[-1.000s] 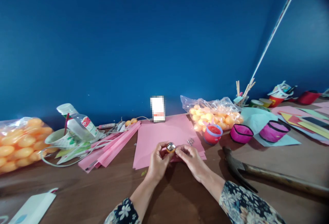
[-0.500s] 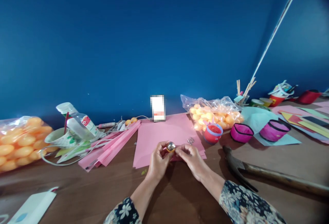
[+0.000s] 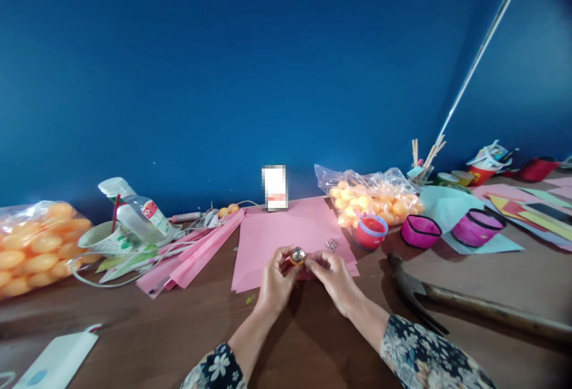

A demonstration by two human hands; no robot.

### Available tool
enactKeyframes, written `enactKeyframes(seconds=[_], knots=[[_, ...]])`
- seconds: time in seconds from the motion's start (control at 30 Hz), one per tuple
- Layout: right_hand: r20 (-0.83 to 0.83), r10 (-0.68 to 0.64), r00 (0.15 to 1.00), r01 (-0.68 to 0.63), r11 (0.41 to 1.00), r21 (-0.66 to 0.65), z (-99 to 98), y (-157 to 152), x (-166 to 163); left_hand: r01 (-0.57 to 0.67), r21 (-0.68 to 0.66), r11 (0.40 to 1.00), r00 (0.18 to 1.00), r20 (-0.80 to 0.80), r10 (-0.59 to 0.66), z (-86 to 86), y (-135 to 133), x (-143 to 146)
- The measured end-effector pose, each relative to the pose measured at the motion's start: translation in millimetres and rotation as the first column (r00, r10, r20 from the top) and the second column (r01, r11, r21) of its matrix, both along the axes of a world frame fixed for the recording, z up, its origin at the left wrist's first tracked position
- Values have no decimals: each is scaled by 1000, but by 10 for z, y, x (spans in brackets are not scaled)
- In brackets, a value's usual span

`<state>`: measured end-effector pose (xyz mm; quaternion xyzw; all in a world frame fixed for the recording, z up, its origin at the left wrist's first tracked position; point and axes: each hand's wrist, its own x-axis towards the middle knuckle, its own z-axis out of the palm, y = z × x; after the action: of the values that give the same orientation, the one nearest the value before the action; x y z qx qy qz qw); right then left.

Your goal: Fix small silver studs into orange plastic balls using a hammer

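Note:
My left hand (image 3: 274, 282) and my right hand (image 3: 333, 276) meet over the near edge of a pink paper sheet (image 3: 286, 231). Between their pinched fingertips sits a small orange ball with a shiny silver cap (image 3: 297, 255). Both hands grip it, the left from the left side, the right from the right. A small silvery piece (image 3: 331, 245) lies on the pink paper just beyond my right hand.
A brown table (image 3: 134, 335) carries bags of orange balls at the left (image 3: 31, 249) and back right (image 3: 373, 198), pink strips (image 3: 196, 252), a tilted bottle (image 3: 134, 210), a red cup (image 3: 370, 232), magenta tubs (image 3: 420, 231), a hammer (image 3: 447, 302) and coloured papers (image 3: 531, 207).

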<state>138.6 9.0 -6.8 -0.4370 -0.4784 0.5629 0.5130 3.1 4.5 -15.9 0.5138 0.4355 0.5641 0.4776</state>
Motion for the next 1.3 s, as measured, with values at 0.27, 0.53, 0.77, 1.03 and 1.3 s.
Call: enactKeyframes(seconds=[0.27, 0.53, 0.77, 1.03, 1.3], knots=[[-42, -4, 999, 2, 1000, -31, 106, -39, -36, -23, -6, 1000, 1000, -9, 23, 37, -10, 5], [-69, -8, 998, 5, 999, -45, 92, -31, -38, -22, -14, 1000, 1000, 11, 22, 19, -3, 6], [-19, -29, 999, 29, 999, -20, 63, -21, -36, -17, 9, 1000, 1000, -25, 17, 21, -13, 5], [-102, -17, 995, 9, 997, -74, 127, -42, -63, -13, 10, 1000, 999, -35, 14, 27, -23, 10], [-59, -45, 997, 44, 999, -17, 33, 5, -64, -19, -5, 1000, 1000, 12, 19, 40, -17, 18]])
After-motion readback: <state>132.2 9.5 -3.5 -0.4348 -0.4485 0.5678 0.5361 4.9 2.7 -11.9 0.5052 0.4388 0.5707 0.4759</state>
